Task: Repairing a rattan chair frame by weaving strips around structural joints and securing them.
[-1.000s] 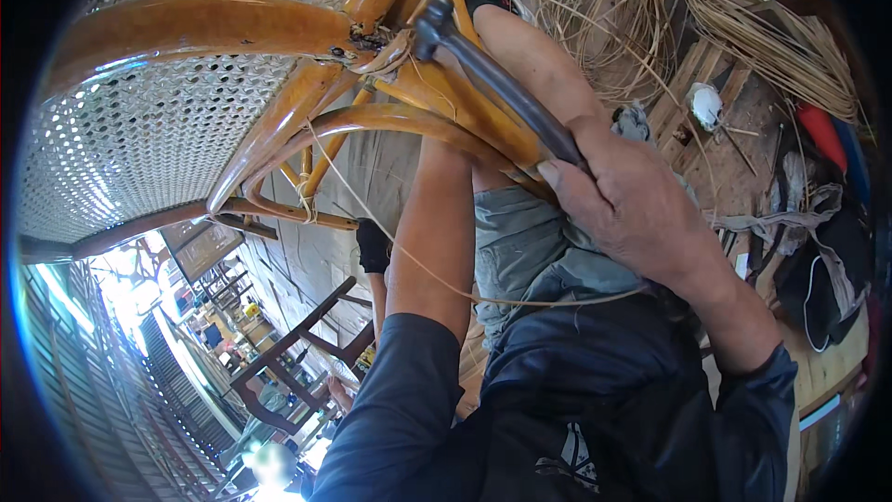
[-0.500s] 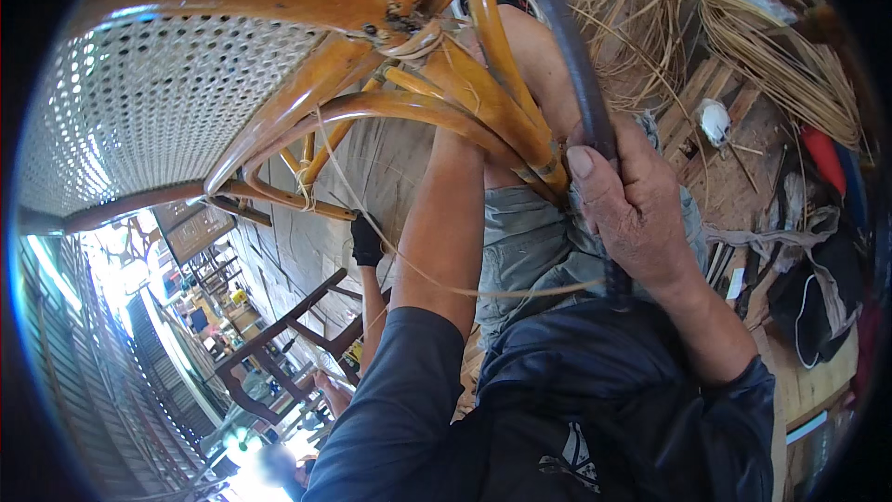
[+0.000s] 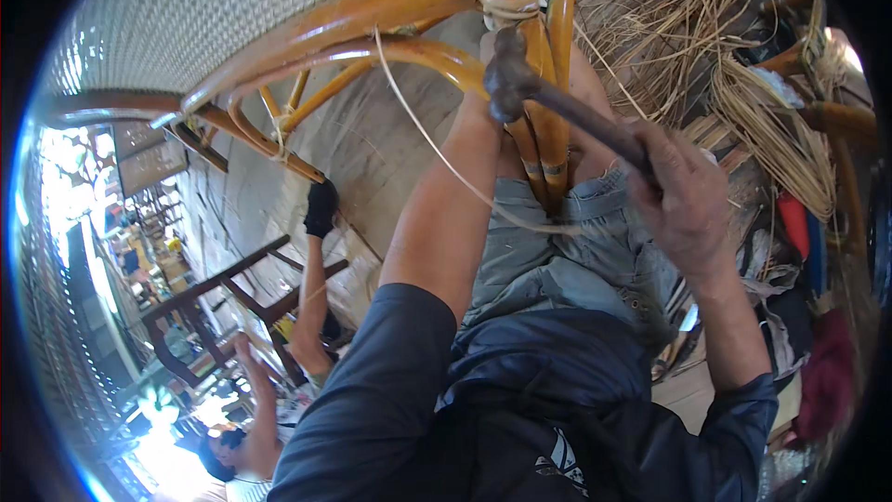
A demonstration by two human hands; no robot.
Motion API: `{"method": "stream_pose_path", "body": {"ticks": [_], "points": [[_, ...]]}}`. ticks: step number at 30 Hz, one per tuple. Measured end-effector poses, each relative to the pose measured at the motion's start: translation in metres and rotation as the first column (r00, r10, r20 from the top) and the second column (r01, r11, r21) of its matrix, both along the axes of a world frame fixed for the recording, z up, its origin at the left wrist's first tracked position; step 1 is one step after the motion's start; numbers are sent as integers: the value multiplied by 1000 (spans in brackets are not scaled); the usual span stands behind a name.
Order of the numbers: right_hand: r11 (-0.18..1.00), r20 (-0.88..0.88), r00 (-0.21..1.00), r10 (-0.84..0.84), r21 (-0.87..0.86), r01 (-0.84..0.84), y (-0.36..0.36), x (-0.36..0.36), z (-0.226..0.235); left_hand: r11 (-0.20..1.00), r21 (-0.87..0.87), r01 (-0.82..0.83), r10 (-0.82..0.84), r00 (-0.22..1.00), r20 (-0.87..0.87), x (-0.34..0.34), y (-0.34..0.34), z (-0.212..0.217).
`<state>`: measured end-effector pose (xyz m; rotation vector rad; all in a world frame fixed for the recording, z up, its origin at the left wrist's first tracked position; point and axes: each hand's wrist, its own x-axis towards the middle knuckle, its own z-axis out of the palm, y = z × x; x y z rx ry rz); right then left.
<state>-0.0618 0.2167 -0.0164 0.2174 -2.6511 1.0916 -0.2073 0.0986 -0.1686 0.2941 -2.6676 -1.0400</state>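
My right hand (image 3: pixel 683 200) is shut on the handle of a dark hammer (image 3: pixel 585 125). The hammer's head sits against the orange rattan chair frame (image 3: pixel 372 19), just below a joint wrapped in pale cane binding (image 3: pixel 509 9). The chair is upturned over my lap, with its woven cane seat (image 3: pixel 232 0) at the upper left. My left forearm (image 3: pixel 446 204) reaches up to the same joint. That hand is hidden behind the hammer head and the frame. A loose cane strand (image 3: pixel 437 149) hangs from the frame across my arm.
Bundles of pale rattan strips (image 3: pixel 743 84) lie on the floor at the upper right, with red cloth (image 3: pixel 822 381) and clutter beside them. At the lower left another person, with a dark glove (image 3: pixel 321 209), works on a dark wooden chair frame (image 3: pixel 223 288).
The hammer rose above the joint, then came down; its head now rests lower, against the frame. My right hand dropped with it. The left arm stayed at the joint.
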Motion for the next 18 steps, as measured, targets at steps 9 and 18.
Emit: {"method": "stream_pose_path", "body": {"ticks": [9, 18], "points": [[982, 168, 970, 174, -97, -159, 25, -18, -12, 163, 984, 77, -657, 752, 50, -26, -56, -9], [596, 469, 880, 74, -729, 337, -7, 1, 10, 167, 985, 33, -713, 695, 97, -31, -56, -10]]}}
